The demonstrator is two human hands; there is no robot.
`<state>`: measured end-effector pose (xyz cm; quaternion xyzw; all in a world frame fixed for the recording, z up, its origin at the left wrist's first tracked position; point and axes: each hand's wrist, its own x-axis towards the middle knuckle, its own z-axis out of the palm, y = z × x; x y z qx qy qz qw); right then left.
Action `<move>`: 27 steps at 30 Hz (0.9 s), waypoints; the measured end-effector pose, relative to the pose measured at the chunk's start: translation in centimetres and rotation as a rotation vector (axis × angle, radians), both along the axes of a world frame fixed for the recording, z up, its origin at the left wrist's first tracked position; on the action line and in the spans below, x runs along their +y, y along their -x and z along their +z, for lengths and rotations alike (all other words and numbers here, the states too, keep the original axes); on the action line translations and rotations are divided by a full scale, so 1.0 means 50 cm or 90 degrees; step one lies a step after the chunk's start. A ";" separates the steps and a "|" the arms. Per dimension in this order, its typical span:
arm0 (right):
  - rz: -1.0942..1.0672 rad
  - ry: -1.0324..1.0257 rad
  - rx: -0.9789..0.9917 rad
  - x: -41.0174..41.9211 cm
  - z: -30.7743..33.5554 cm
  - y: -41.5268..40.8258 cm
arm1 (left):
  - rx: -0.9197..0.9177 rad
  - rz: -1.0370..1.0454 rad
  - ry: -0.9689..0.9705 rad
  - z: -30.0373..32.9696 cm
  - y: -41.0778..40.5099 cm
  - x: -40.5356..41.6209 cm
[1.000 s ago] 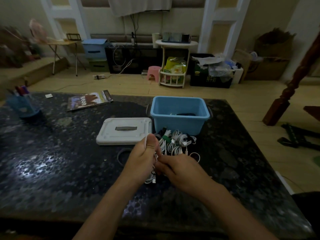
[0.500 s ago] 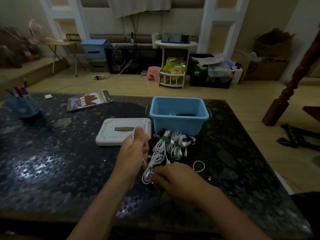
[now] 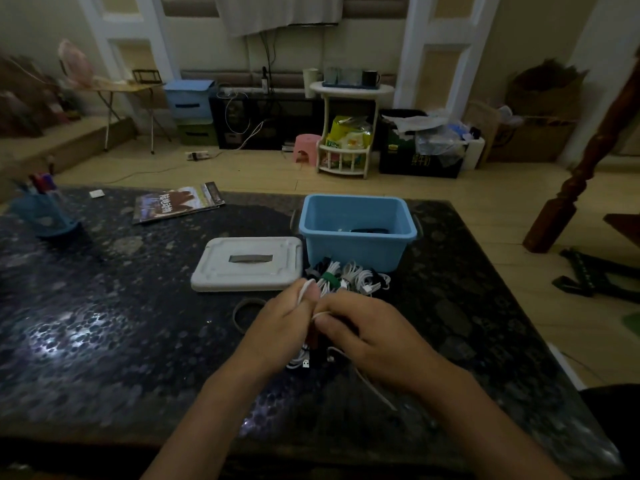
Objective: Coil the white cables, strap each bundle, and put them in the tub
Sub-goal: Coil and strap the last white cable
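My left hand (image 3: 280,327) and my right hand (image 3: 367,337) meet over the dark table, both gripping one white cable (image 3: 304,291). A loop of it sticks up between my left thumb and fingers; its loose end (image 3: 377,393) trails toward me below my right hand, with plugs hanging under my palms. Behind my hands lies a pile of white cables (image 3: 353,277), one bundle wrapped in a green strap (image 3: 329,274). The blue tub (image 3: 356,233) stands open just beyond the pile, with something dark inside.
The tub's white lid (image 3: 247,263) lies left of the tub. A dark ring-shaped band (image 3: 242,311) rests left of my left hand. A magazine (image 3: 176,204) and a blue pen cup (image 3: 41,213) stand far left. The table edge is close on the right.
My hands came back together after the left had pulled up and away. The left hand moved right and down, the right hand rose to meet it, gathering the cable.
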<state>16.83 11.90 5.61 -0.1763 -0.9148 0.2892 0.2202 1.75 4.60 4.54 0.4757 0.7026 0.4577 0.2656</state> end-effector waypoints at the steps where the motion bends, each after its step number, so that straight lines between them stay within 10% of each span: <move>1: -0.023 -0.017 0.004 0.001 0.001 0.000 | -0.049 0.018 -0.004 0.004 -0.007 0.000; 7: -0.137 -0.022 0.092 0.027 0.009 -0.005 | -0.147 -0.009 0.050 0.028 -0.029 -0.005; 12: -0.060 0.229 0.101 0.033 0.010 -0.001 | -0.102 -0.037 0.071 0.027 -0.025 -0.003; 20: -0.161 0.104 0.171 0.029 -0.008 0.004 | 0.013 -0.174 0.044 0.012 -0.029 0.004; 27: -0.220 0.096 0.041 0.041 -0.018 0.001 | -0.161 -0.120 -0.039 0.022 -0.036 -0.008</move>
